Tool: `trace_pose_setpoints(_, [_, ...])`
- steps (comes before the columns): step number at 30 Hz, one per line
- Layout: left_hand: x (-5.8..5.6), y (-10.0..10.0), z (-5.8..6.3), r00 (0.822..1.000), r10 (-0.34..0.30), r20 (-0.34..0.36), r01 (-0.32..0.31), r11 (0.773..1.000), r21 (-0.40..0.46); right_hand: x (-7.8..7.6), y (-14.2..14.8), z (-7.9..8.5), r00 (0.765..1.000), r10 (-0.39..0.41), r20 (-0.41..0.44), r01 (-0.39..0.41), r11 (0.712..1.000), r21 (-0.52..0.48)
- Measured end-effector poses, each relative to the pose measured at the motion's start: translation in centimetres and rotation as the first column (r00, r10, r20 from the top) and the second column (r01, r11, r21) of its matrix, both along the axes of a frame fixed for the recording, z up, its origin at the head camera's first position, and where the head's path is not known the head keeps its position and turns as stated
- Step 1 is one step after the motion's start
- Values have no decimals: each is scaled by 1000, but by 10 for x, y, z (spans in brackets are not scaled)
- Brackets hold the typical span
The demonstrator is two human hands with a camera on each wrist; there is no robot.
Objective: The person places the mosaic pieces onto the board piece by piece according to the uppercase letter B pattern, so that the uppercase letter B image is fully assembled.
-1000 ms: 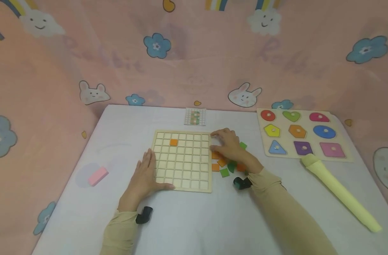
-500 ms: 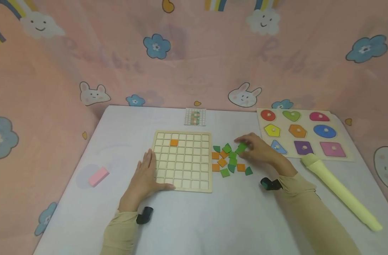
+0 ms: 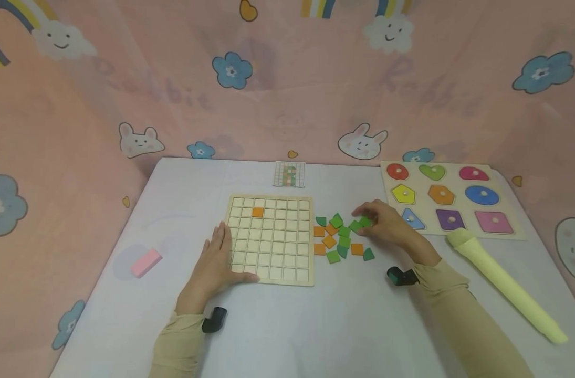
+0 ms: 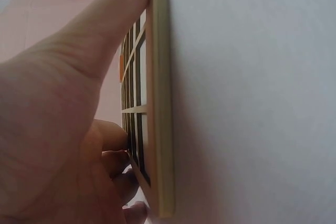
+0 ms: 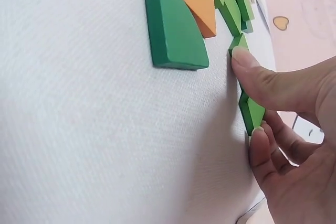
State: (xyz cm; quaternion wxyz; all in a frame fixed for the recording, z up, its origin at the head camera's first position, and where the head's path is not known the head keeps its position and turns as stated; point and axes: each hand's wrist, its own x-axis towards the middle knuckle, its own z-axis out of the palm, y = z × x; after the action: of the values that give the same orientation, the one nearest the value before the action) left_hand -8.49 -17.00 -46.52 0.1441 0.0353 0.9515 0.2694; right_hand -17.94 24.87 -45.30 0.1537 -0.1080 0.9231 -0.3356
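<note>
A cream wooden grid board (image 3: 270, 240) lies on the table with one orange square tile (image 3: 257, 212) in an upper cell. My left hand (image 3: 213, 260) rests at its lower left corner, fingers straight along the left side and thumb along the near edge. Right of the board lie loose orange and green tiles (image 3: 344, 242), squares and quarter rounds. My right hand (image 3: 384, 223) is at their far right, holding green square tiles (image 5: 253, 113) between thumb and curled fingers. Close to that hand, a dark green quarter-round tile (image 5: 177, 30) lies flat in the right wrist view.
A small pattern card (image 3: 289, 174) lies behind the board. At the back right is a shape puzzle board (image 3: 421, 194) with knobbed pieces, and a long pale yellow mallet-like thing (image 3: 509, 289) lies in front of it. A pink block (image 3: 147, 262) sits at left.
My right hand has gone from the board's right edge to the far right of the tiles. Two green squares there now lie more apart than half a second ago. My left hand has stayed put.
</note>
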Motion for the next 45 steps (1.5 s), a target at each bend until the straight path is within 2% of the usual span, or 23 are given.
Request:
trace_pose_setpoints(7, [1,-3,3,1000,-1,10,1,1000,-9,0,-1,3,1000,-23,-21,23,1000,-1])
trace_pose_setpoints(12, [0,-3,3,1000,-3,10,3,1000,-6,-5,-3,3,996,-52,-74,53,999,12])
trace_pose_setpoints(19, [-1,-3,2,1000,-2,17,3,1000,-11,-8,-19,3,979,-127,-157,120,991,-58])
trace_pose_setpoints(22, [-1,-2,2,1000,-5,15,6,1000,-12,-7,-31,3,974,-153,-165,134,984,-119])
trace_pose_setpoints(27, [-2,-1,2,1000,-6,11,6,1000,-20,-3,-58,1,980,-175,-97,149,963,-225])
trace_pose_setpoints(35, [-2,-1,2,1000,-7,12,7,1000,-27,-2,-104,-4,973,-149,-174,92,950,-299])
trace_pose_setpoints(45, [-2,0,3,1000,-7,10,8,999,-31,-4,-158,-6,988,-97,-118,44,919,-391])
